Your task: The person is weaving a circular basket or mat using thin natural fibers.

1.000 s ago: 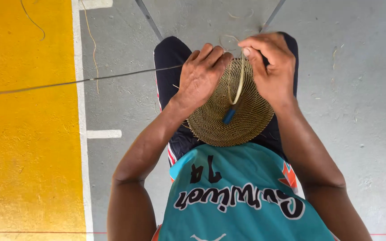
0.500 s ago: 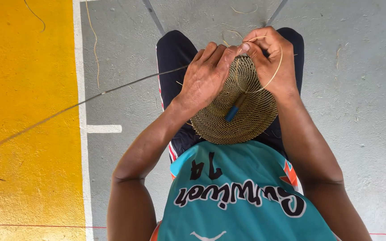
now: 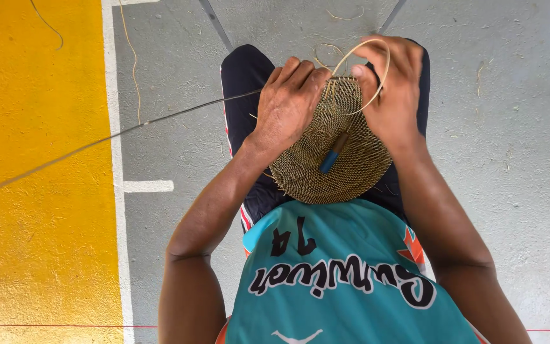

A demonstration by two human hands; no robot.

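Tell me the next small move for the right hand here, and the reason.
Probably draw the pale strand snug: it arcs in a loose loop at the far rim of the woven disc, pinched by the right hand, while the left hand steadies that rim.

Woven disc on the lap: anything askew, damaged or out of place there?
Nothing looks damaged. The woven disc lies flat on the lap, held at its far edge by the left hand and right hand. A blue-tipped tool rests on it. Loose fibre scraps litter the floor.
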